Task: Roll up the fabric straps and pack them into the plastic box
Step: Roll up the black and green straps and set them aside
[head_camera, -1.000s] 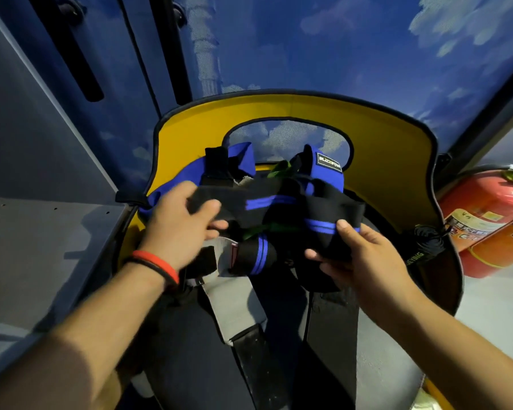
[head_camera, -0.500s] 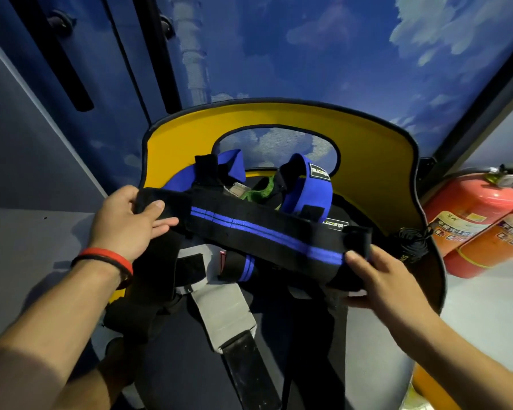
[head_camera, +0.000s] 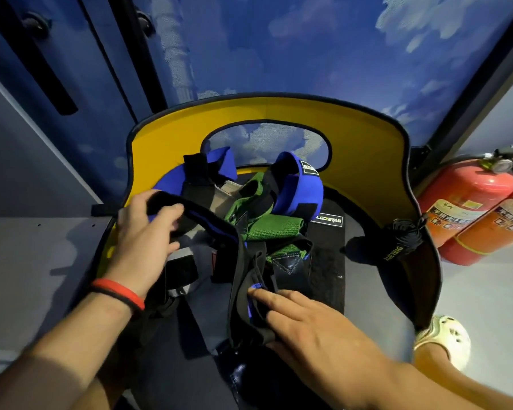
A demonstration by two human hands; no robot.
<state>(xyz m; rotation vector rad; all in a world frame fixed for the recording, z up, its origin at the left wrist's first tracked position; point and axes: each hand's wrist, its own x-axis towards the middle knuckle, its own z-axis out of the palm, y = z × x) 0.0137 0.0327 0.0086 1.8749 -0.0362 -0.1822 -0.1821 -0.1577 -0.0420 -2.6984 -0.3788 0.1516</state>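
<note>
Showing an early stage: the left grip (head_camera: 144,235) clasps the far end of an unrolled black, blue-striped strap (head_camera: 241,270) and the right grip (head_camera: 314,324) pinches its near end above a yellow-backed seat (head_camera: 279,112), where blue and green straps (head_camera: 258,224) lie loose; no roll or plastic box appears.

Indoor storage corner.
Fire extinguishers (head_camera: 468,202) on floor right of the right hand (head_camera: 317,329)'s grip; sky-mural wall (head_camera: 308,54) beyond.

Blue cloud-printed wall (head_camera: 308,54); two red fire extinguishers (head_camera: 471,208) on grey floor (head_camera: 486,291).
</note>
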